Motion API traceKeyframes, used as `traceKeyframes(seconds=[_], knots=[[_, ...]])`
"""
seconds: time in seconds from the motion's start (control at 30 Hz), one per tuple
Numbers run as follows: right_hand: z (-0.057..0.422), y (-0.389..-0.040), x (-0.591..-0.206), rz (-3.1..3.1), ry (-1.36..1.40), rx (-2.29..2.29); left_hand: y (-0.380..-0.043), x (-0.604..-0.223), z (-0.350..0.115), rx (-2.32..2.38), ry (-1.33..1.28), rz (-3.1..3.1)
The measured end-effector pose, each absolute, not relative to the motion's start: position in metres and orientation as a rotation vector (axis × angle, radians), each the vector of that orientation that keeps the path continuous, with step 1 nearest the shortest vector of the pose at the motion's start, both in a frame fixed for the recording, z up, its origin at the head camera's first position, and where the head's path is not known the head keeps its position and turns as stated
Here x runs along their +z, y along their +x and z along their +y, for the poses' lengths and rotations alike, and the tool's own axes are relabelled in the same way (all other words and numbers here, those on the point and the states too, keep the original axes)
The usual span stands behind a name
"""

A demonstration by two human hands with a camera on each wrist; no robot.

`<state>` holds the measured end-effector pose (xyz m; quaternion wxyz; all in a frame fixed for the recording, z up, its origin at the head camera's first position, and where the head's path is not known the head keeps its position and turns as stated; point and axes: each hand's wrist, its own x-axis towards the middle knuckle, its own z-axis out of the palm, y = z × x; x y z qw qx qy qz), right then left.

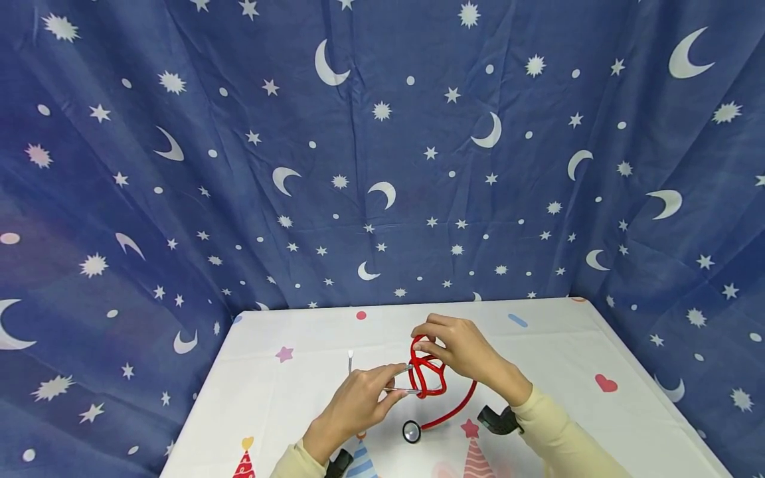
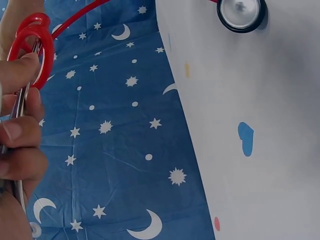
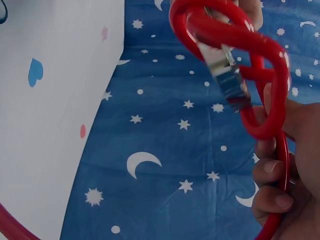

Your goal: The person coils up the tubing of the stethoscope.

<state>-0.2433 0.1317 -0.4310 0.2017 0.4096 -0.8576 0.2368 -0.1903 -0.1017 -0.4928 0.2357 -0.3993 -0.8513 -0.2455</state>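
Note:
A stethoscope with red tubing [image 1: 443, 380] is held between both hands above the white table. Its tubing is looped and looks knotted in the right wrist view. My left hand [image 1: 360, 397] grips the metal ear tubes [image 2: 19, 107], with a white ear tip [image 1: 350, 354] standing out past the knuckles. My right hand [image 1: 459, 344] pinches the red loop near its top, and in the right wrist view its fingers [image 3: 270, 172] curl round the tubing. The round chest piece [image 1: 412, 431] hangs from the tubing's other end, below and between the hands.
A white cloth with printed hearts, stars and party hats covers the table [image 1: 257, 372]. Behind it hangs a dark blue curtain [image 1: 382, 146] with moons and stars. Black straps [image 1: 499, 420] with devices sit at the wrists.

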Motion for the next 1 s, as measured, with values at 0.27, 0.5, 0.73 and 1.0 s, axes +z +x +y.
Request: traceKeyframes(seconds=[0.27, 0.5, 0.73, 1.0], knots=[[0.14, -0.255, -0.437, -2.491, 1.18, 0.886, -0.191, -0.495, -0.101, -0.738, -1.088, -2.259], [0.147, -0.262, -0.452, -2.522, 1.177, 1.058, -0.187, -0.497, -0.099, -0.862, -1.089, -2.195], [0.148, -0.257, -0.464, -2.553, 1.073, 1.098, -0.189, -0.497, -0.101, -0.984, -1.029, -2.137], [0.143, -0.246, -0.473, -2.503, 1.04, 1.107, -0.19, -0.495, -0.105, -1.028, -0.908, -2.152]])
